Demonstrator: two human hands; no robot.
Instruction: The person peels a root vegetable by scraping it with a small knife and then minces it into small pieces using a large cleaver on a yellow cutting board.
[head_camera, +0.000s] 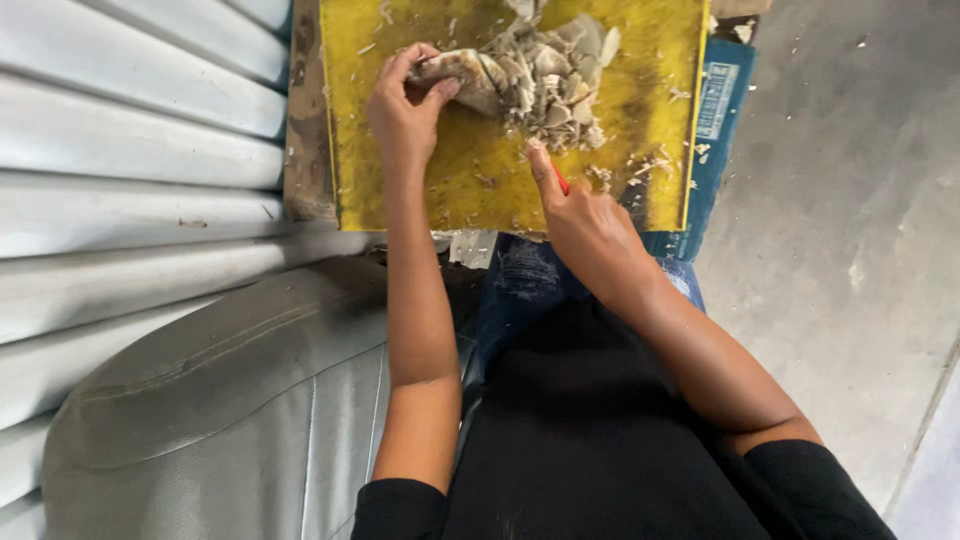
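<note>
- The grey corrugated shutter (130, 150) fills the side left of the yellow cutting board (480, 180), its ribs running up to the board's left edge.
- A grey padded seat (230, 420) lies below the board, toward the person.
- Bare concrete floor (850, 200) spreads to the right of the board.
- The yellow cutting board rests over the person's knees, on a blue box (715, 140) that sticks out past its right edge.
- A heap of pale chopped pieces (550, 85) sits on the upper middle of the board; small scraps are scattered toward its right edge.
- The left hand (405, 105) rests on the board's upper left, fingers curled tight around the uncut end of the pale lump (470, 72), which joins the heap.
- The right hand (590, 225) hangs over the board's lower edge, clenched on a red-handled tool (561, 182), forefinger stretched toward the heap; the blade is hidden.
</note>
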